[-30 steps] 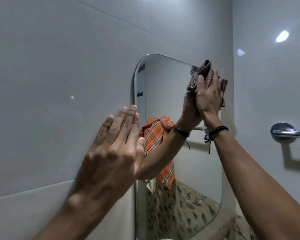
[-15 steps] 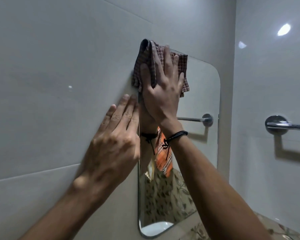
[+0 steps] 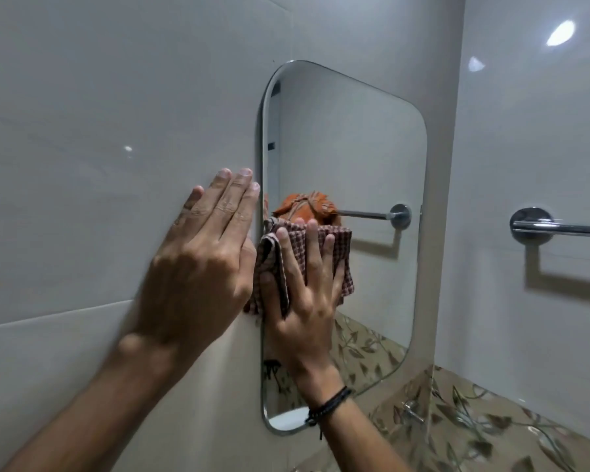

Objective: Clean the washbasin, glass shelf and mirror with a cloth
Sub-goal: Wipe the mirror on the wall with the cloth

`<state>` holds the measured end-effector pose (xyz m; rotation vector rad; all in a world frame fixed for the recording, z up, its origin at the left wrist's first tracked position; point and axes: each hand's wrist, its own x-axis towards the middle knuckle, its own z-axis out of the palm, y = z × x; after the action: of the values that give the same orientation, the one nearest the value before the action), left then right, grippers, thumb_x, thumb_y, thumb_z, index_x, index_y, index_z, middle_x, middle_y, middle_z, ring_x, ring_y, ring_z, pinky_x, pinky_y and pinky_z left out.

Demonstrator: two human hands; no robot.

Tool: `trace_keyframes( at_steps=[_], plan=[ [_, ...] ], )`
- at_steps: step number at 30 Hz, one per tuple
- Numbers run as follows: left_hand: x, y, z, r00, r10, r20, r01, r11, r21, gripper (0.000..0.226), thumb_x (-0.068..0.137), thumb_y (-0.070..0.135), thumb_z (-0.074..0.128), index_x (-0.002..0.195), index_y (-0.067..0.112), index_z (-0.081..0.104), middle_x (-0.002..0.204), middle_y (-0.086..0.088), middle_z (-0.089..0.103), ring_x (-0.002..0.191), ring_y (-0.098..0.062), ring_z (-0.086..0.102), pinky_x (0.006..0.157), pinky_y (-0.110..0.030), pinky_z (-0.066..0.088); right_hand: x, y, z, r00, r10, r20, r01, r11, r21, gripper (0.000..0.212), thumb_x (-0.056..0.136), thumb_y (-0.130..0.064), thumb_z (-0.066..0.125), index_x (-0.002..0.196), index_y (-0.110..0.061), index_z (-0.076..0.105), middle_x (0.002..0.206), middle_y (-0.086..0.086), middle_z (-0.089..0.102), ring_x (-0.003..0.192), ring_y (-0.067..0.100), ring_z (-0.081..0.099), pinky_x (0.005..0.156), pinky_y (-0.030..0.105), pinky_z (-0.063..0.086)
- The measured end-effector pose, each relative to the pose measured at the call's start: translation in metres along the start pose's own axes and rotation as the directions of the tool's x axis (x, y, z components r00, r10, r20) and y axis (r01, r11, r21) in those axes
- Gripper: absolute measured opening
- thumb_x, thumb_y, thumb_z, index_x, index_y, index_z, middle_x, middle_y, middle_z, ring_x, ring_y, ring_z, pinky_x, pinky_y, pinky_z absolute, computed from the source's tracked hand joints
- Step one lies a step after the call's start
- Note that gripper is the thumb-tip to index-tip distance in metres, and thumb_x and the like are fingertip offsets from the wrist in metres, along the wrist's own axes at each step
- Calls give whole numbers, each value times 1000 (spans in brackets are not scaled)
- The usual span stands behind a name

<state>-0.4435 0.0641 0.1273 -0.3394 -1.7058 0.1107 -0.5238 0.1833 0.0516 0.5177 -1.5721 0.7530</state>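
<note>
A tall mirror [image 3: 361, 158] with rounded corners hangs on the pale tiled wall. My right hand [image 3: 307, 301] presses a brown checked cloth [image 3: 334, 253] flat against the mirror's left edge at mid height, fingers spread and straight over it. My left hand [image 3: 201, 264] lies flat on the wall tile just left of the mirror, fingers together and pointing up. The washbasin and glass shelf are out of view.
A chrome towel rail [image 3: 539, 226] is fixed to the right-hand wall, and its reflection shows in the mirror. Leaf-patterned brown tiles [image 3: 464, 424] run along the lower right. A small chrome fitting [image 3: 411, 412] sticks out below the mirror.
My right hand slid the cloth from the mirror's top right corner to the top left, then down the left edge to mid height. My left hand stayed on the wall.
</note>
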Motion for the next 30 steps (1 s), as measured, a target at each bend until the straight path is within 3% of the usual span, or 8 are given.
trace_keyframes(
  at_steps=[7, 18, 23, 26, 30],
  plan=[
    [-2, 0, 6, 990, 92, 111, -106, 986, 128, 50, 108, 24, 32, 154, 8, 39, 164, -8, 28, 153, -24, 25, 125, -46, 23, -85, 9, 2, 1000, 2, 0, -2, 1000, 6, 52, 103, -45, 44, 154, -38, 33, 163, 8, 28, 150, 38, 23, 113, 68, 25],
    [-4, 1, 14, 996, 84, 29, -88, 982, 165, 46, 105, 22, 42, 148, 8, 50, 160, -5, 36, 149, -26, 35, 124, -46, 26, -157, 46, 0, 992, -126, 20, 127, 992, -22, 56, 96, -42, 58, 150, -36, 43, 158, 10, 38, 144, 41, 35, 105, 68, 36],
    [-3, 3, 15, 997, 79, 5, -79, 984, 158, 45, 104, 21, 46, 146, 8, 52, 159, -3, 38, 148, -25, 38, 124, -45, 26, -157, 90, -6, 999, 32, 6, -32, 999, 7, 53, 103, -43, 46, 154, -38, 34, 164, 4, 27, 149, 40, 26, 117, 63, 20],
    [-4, 3, 18, 997, 81, -18, -77, 983, 166, 45, 102, 20, 47, 145, 9, 54, 158, -3, 39, 147, -24, 38, 124, -44, 25, -147, 131, -10, 985, 171, -6, -171, 985, 29, 53, 105, -45, 38, 156, -39, 26, 163, 10, 28, 150, 40, 22, 119, 62, 18],
    [-4, 2, 19, 996, 82, -36, -75, 984, 164, 45, 101, 21, 48, 144, 9, 55, 158, -3, 40, 146, -25, 40, 124, -44, 26, -126, 179, -18, 896, 440, -66, -425, 890, 163, 60, 100, -42, 38, 158, -33, 22, 163, 7, 28, 154, 27, 16, 122, 57, 18]
  ],
)
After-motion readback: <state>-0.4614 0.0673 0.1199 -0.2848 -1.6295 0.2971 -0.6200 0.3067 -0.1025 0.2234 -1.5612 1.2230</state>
